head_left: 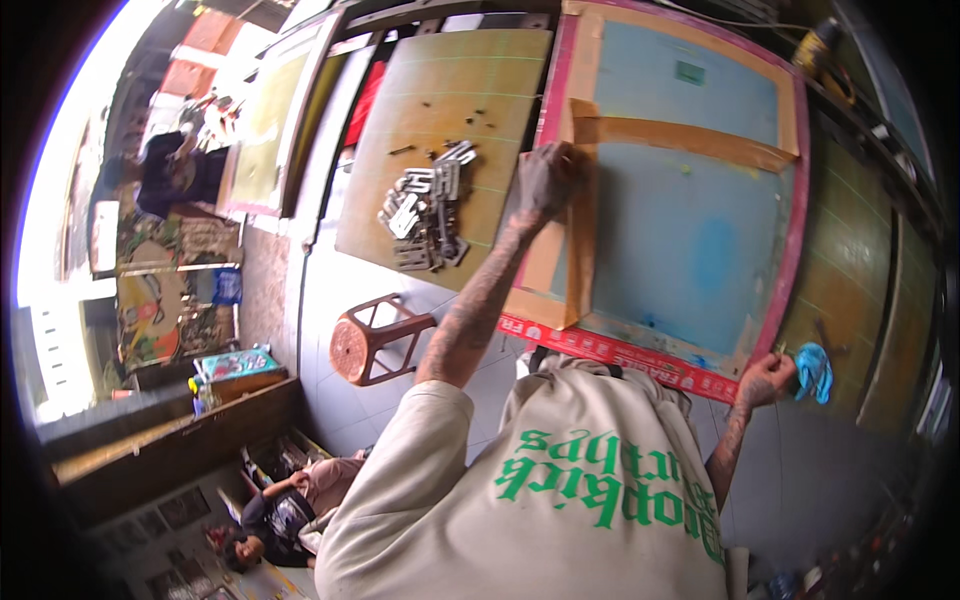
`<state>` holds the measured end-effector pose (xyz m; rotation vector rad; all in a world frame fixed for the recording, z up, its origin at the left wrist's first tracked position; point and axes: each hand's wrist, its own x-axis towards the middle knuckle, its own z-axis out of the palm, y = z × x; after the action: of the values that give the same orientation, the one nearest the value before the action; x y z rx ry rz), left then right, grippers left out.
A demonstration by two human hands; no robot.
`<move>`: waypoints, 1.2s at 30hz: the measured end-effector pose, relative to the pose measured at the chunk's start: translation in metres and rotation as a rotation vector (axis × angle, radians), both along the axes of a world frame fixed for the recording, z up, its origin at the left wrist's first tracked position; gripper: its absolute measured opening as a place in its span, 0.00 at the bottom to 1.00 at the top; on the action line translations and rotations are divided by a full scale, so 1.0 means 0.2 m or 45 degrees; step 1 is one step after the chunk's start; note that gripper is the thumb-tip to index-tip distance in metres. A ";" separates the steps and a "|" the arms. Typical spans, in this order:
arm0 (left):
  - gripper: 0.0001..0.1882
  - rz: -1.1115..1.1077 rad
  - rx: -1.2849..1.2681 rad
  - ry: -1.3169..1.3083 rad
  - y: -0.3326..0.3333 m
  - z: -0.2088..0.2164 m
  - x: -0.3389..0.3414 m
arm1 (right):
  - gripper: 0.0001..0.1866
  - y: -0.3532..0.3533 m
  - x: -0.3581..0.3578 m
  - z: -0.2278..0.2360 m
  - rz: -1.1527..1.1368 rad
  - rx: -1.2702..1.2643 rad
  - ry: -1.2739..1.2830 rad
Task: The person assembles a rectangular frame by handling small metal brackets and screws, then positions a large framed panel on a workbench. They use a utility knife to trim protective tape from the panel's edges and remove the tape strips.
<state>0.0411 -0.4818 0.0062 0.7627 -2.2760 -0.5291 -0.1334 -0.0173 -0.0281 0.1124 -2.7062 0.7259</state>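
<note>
A large printing screen (660, 225) lies in front of me, with grey-blue mesh and a pink-edged frame. Strips of brown tape (690, 138) run along its sides and across its upper part, and red printed tape (620, 352) covers the near edge. My left hand (546, 180) rests closed on the taped left side of the frame; whatever is in its fingers is hidden. By the near right corner, my right hand (768, 380) is closed on a crumpled blue cloth (814, 374), which sticks out past its fingers.
Left of the screen, a yellowish board (450, 80) carries a pile of metal clamps (425, 210) and loose bolts. A brown plastic stool (375, 340) stands below it. Another board (840, 240) lies at right, near a dark bottle (818, 48). Two people are at the left.
</note>
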 end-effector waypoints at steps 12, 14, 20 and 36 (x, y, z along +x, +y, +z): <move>0.22 -0.041 -0.006 0.040 0.29 -0.06 0.10 | 0.07 -0.02 -0.03 0.03 0.062 0.065 0.082; 0.24 0.013 -0.090 -0.002 0.32 -0.08 0.08 | 0.07 -0.04 -0.02 0.06 0.080 0.080 0.091; 0.28 0.127 -0.086 -0.004 0.35 -0.09 0.07 | 0.07 -0.01 -0.03 0.03 0.054 0.094 0.082; 0.47 0.107 0.393 -0.197 0.81 0.10 0.37 | 0.08 -0.05 -0.02 0.06 0.028 0.049 0.021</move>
<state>0.1149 -0.3202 0.0264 1.0785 -2.3183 -0.8186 -0.1365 -0.0267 -0.0155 0.1572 -2.7081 0.6762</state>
